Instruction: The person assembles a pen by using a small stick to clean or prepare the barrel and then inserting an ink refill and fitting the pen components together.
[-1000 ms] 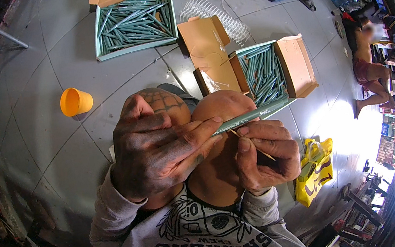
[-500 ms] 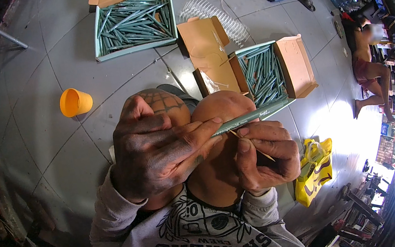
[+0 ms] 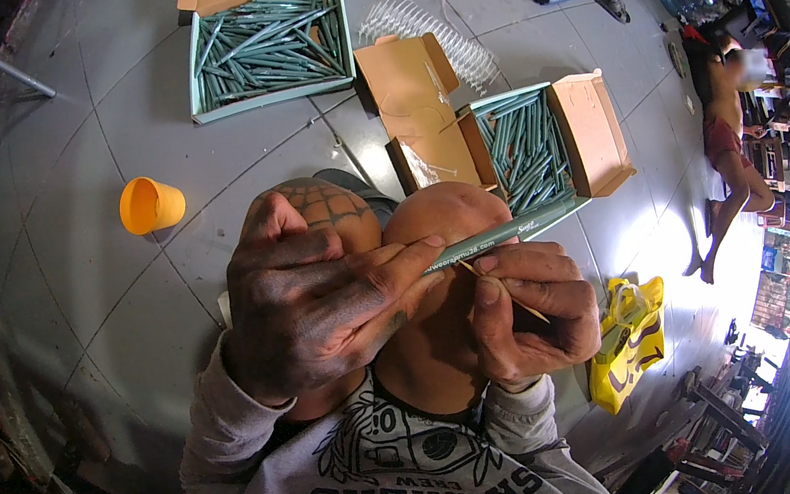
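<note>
My left hand (image 3: pixel 328 307) is closed round one end of a dark green pen (image 3: pixel 504 235) with pale lettering, which points to the right above my knees. A thin wooden toothpick (image 3: pixel 528 310) is pinched between the thumb and fingers of my right hand (image 3: pixel 535 308), just under the pen. Its tip meets the lower side of the pen near the lettering. Beyond my knees stands an open carton (image 3: pixel 555 139) full of similar green pens (image 3: pixel 525 150). Another open box (image 3: pixel 275 103) of pens (image 3: pixel 271 47) is farther off.
A yellow cup (image 3: pixel 152 204) lies on the grey tiled floor to the left. Clear plastic strips (image 3: pixel 427 40) spread behind a brown cardboard flap (image 3: pixel 407 83). A yellow bag (image 3: pixel 628 344) sits at the right. Another person (image 3: pixel 726 120) is farther right, near cluttered shelves.
My hands, the pen and the toothpick hold the same place. The other person's legs at the right have shifted.
</note>
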A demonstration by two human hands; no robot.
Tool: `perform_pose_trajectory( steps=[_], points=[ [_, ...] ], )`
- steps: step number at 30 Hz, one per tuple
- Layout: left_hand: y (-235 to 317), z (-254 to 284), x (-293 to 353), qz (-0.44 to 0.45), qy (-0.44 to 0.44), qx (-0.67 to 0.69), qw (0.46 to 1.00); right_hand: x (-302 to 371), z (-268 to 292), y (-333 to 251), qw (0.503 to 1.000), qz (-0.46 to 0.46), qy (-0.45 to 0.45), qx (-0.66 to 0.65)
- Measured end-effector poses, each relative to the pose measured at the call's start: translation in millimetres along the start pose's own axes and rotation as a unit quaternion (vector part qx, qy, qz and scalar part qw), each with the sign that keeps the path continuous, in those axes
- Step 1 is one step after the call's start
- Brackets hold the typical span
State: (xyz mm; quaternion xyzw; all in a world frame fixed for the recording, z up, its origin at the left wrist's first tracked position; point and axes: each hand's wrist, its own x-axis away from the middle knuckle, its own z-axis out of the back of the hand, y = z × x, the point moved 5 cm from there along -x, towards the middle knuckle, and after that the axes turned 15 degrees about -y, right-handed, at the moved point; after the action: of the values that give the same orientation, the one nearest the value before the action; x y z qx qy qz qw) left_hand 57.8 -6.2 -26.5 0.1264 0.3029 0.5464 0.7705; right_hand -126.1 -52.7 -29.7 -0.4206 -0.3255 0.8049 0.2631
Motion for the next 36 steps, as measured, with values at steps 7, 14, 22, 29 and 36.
perform_pose_trajectory(
  steps=[7, 14, 22, 29, 36],
  points=[
    [1.7, -0.9, -0.1, 0.001, -0.008, 0.006, 1.000, 2.1, 2.5, 2.6, 0.998, 0.009, 0.016, -0.054],
    [1.9, -0.7, 0.4, 0.001, -0.013, 0.005, 1.000, 0.1, 0.3, 1.1, 1.000, 0.001, 0.008, -0.029],
    [2.6, -0.1, 0.1, 0.000, -0.008, 0.009, 1.000, -1.4, 0.0, -0.2, 1.000, 0.004, 0.006, -0.023],
    [2.7, 0.0, -0.7, -0.002, -0.006, 0.003, 1.000, 0.1, 0.2, 1.0, 1.000, 0.008, 0.011, -0.020],
    [1.5, -1.9, 0.8, -0.005, -0.006, -0.005, 1.000, -1.5, 2.1, 3.4, 0.999, 0.043, 0.006, -0.014]
  ],
)
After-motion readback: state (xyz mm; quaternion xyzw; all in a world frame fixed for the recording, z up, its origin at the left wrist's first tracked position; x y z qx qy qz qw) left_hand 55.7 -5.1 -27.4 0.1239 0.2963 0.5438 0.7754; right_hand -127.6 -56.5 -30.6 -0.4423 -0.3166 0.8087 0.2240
